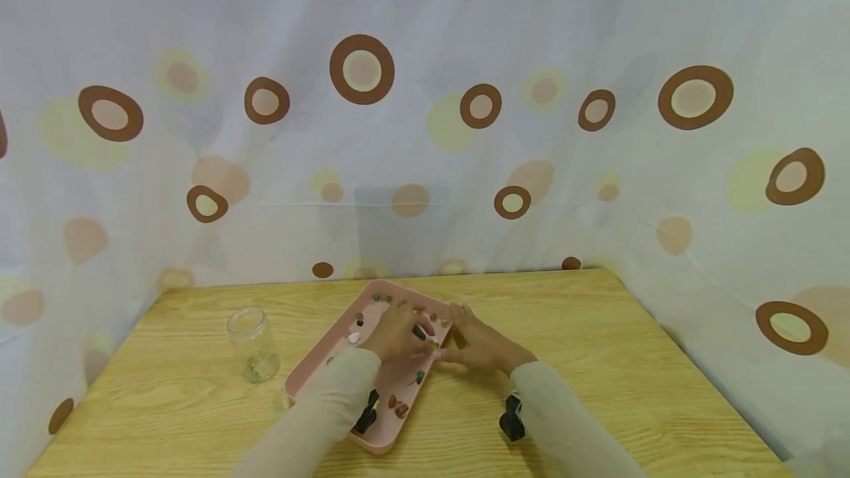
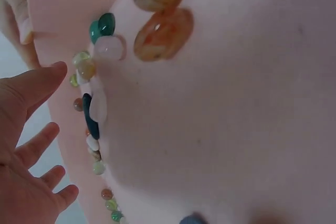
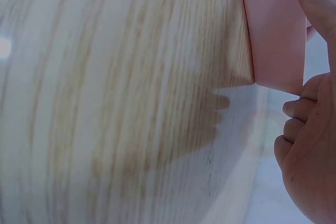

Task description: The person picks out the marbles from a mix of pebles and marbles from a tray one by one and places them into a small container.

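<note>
A pink tray lies slanted on the table, with small polished stones scattered inside. My left hand hovers over its right side, fingers apart and holding nothing in the left wrist view. Beside those fingers, a row of small stones lines the tray wall, including a dark, elongated stone. Two orange banded stones lie farther in. At the tray's right rim, my right hand holds the edge, thumb on the rim and fingers around the far corner; the right wrist view shows the outer wall.
Left of the tray stands a clear jar with a few greenish pieces at its bottom. The wood-grain table extends to a spotted curtain behind and at both sides.
</note>
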Demonstrator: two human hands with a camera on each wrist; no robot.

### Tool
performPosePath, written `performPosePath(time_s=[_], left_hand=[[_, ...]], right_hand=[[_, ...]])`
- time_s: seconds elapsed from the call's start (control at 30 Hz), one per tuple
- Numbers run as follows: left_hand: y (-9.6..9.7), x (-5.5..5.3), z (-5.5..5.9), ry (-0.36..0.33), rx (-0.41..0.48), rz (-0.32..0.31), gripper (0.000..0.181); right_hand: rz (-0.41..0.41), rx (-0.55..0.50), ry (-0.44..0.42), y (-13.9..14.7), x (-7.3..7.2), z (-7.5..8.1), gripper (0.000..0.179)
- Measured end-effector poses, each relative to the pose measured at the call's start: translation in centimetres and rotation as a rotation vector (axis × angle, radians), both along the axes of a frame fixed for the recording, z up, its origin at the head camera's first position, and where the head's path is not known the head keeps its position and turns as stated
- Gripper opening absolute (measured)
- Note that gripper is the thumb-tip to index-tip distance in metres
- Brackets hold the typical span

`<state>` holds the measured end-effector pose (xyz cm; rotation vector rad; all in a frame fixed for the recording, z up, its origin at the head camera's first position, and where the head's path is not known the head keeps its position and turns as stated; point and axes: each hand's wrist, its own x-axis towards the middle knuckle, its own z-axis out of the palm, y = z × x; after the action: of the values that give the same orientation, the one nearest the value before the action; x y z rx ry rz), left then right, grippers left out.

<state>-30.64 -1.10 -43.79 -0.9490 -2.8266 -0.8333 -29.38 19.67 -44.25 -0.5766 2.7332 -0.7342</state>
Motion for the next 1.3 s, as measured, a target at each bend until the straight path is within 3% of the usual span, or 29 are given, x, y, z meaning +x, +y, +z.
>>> performPosePath(time_s=[0.27,0.97,1.3], left_hand=[[1.0,0.0,-0.9,0.020,-0.036,0.011,0.009],[1.7,0.0,-1.6,0.100,-0.078,0.042,0.005],[1.6,-0.2,-1.2,0.108,-0.050,0.048,0.006]], right_hand=[[0.000,-0.003,0.006,-0.1,0.1,0.1,0.110],[0.002,-0.007,0.010,-0.2,0.0,0.0,0.109],[-0.003,-0.018,-0.001,-0.2,0.2,0.2,0.108]])
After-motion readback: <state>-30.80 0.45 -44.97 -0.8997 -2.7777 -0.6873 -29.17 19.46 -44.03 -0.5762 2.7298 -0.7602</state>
